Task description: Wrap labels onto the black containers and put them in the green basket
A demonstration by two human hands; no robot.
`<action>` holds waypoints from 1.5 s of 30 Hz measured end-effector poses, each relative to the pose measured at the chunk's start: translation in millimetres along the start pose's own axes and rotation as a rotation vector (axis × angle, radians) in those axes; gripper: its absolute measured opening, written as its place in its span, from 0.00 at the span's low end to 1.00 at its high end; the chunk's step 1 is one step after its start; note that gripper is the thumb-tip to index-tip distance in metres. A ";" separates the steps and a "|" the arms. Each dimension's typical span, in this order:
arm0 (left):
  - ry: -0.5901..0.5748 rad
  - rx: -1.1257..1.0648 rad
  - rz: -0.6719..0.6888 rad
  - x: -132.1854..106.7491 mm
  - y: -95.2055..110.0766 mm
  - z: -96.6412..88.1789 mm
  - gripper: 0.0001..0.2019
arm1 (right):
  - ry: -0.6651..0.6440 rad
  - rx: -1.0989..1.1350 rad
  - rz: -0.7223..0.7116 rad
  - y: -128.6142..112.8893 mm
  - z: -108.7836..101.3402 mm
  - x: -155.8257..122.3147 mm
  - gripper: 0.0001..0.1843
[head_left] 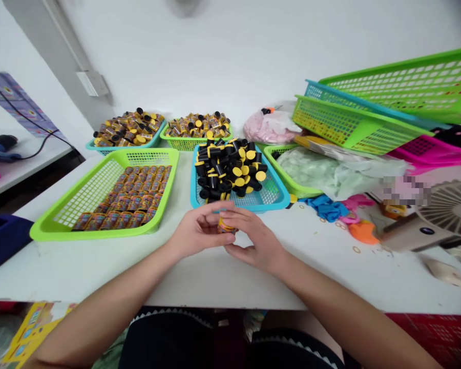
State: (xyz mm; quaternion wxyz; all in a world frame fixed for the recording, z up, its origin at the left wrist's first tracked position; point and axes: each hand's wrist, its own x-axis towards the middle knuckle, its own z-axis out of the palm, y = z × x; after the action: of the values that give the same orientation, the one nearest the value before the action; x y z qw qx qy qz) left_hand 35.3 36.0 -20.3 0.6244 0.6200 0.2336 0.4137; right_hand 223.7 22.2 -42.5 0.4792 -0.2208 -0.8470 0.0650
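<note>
Between my two hands is a small cylinder with a yellow band and a printed wrap (227,225). My left hand (200,225) grips it from the left, thumb below and fingers curled over. My right hand (259,238) closes on it from the right, its fingertips covering part of the top. Just beyond the hands stands a blue basket (238,207) heaped with plain black cylinders with yellow caps (230,169). Left of my hands, a green basket (96,236) holds rows of wrapped cylinders (138,195), packed close together.
Against the wall are a blue basket (107,149) and a green basket (195,144), both heaped with wrapped cylinders. Stacked baskets (341,120) lean at the right above bagged items (311,166). Blue scraps (328,207), an orange piece (363,231) and a fan (451,210) lie nearer.
</note>
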 end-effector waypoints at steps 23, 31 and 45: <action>0.539 1.487 -0.670 -61.5 109.5 -186.9 0.16 | -0.370 -0.357 0.666 89.6 -9.6 79.3 0.16; 0.581 1.619 -0.784 -56.4 83.0 -177.4 0.18 | 0.340 -0.394 0.609 69.7 -48.1 31.5 0.23; -0.314 1.809 -0.060 -43.2 -30.5 10.0 0.22 | 0.151 -0.452 0.480 69.2 -51.5 20.9 0.23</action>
State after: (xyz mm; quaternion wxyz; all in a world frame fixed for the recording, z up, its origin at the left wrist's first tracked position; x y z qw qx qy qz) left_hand 26.5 -1.2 -58.1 -0.0638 0.9151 0.3969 -0.0321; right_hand 279.3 88.0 -21.0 0.4506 -0.5186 -0.7260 -0.0299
